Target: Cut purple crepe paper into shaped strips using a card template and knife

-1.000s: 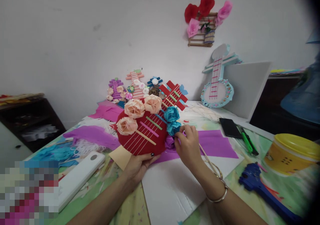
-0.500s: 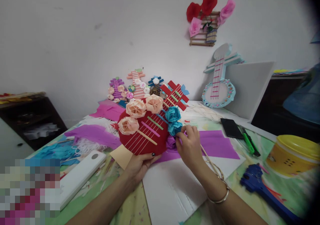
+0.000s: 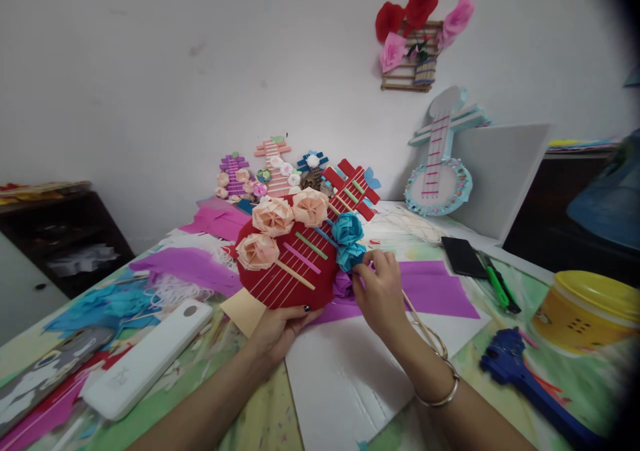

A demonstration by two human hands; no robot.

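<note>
My left hand [image 3: 286,331] grips the bottom edge of a red toy lute [image 3: 273,291], a flat craft piece tilted up over the table. White strings and short green, pink and tan strips cross its face. Peach paper flowers [image 3: 257,251] line its upper left side. On its right side sit blue paper flowers [image 3: 349,231]. The thumb and fingers of my right hand [image 3: 380,287] are pinched at the lower blue flower's edge; the fingertips partly hide it. Just below, a crumpled purple flower-like bit of paper [image 3: 343,285] shows beside those fingers.
White board [image 3: 345,384] and purple paper [image 3: 435,289] lie under my hands. To the right are a blue glue gun [image 3: 515,364], yellow tub [image 3: 585,311], green cutter [image 3: 496,284] and black phone [image 3: 463,256]. A white power bank [image 3: 150,357] lies left. Small lutes [image 3: 274,171] stand behind.
Both hands and the red lute stay almost in place. The view has shifted very slightly. The lower left corner, pixelated before, now shows a patterned phone-like case and pink paper.
</note>
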